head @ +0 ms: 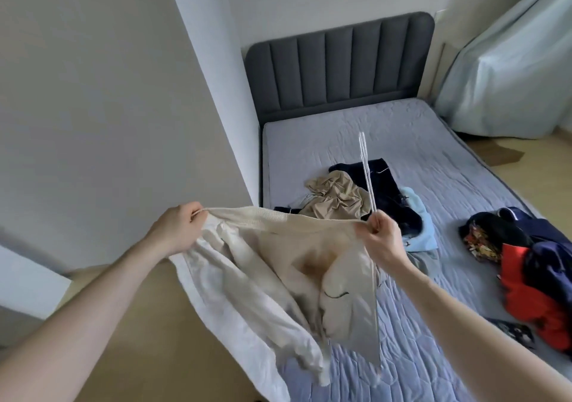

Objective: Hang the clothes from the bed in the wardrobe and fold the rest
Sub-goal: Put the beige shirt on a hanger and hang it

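Cream knitted sweater stretched out above the near corner of the grey quilted bed, its ribbed edge pinched by the left hand and by the right hand. Thin white wire hanger also gripped there on the right, sticking upward. Behind, lying on the mattress: crumpled tan garment, dark navy clothing, red and navy heap.

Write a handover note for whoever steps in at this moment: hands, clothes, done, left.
Left hand: grips one end of the cream top's hem.
Right hand: pinches the other end together with a white hanger, which sticks up above the fist.
Top hangs stretched between the hands over the bed edge; the hanger is not yet inside it.
On the bed: a beige, navy and light-blue pile mid-mattress, a red and navy pile at the right edge.
Done: nothing shown hung or folded.
Left: hanger into top, wardrobe, then both piles.
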Demonstrator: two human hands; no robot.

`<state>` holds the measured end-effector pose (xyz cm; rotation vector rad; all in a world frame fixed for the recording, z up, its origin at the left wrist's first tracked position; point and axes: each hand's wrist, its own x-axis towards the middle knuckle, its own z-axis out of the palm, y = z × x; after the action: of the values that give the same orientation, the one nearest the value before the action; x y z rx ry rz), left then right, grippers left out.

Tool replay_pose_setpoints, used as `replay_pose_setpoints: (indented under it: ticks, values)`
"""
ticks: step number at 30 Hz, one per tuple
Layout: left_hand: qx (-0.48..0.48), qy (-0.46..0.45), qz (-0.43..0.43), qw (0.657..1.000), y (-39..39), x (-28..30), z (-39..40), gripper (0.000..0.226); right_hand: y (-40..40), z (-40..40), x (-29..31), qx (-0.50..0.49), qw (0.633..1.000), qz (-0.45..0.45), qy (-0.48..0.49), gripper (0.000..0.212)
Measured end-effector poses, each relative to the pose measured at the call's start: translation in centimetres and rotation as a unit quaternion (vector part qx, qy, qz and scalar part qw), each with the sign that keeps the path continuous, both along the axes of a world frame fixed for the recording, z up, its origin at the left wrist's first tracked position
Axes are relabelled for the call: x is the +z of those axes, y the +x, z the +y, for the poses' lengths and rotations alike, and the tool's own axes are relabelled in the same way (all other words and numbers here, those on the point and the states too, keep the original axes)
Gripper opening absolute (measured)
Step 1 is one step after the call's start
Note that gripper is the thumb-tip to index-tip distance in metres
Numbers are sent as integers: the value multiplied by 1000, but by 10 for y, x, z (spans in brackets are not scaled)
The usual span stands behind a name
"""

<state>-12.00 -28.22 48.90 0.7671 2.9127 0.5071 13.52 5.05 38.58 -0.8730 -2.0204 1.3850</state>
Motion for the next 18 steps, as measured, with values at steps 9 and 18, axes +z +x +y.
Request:
replay_pose_setpoints:
  ticks: [9, 18]
  values:
    - [-139, -16, -135, 981, 58, -16, 61, 53, -49, -6, 135, 232, 963, 44, 131, 51]
    - [-178, 256, -129, 941, 111, 8, 162, 41, -39, 10, 143, 241, 960, 21, 139, 56]
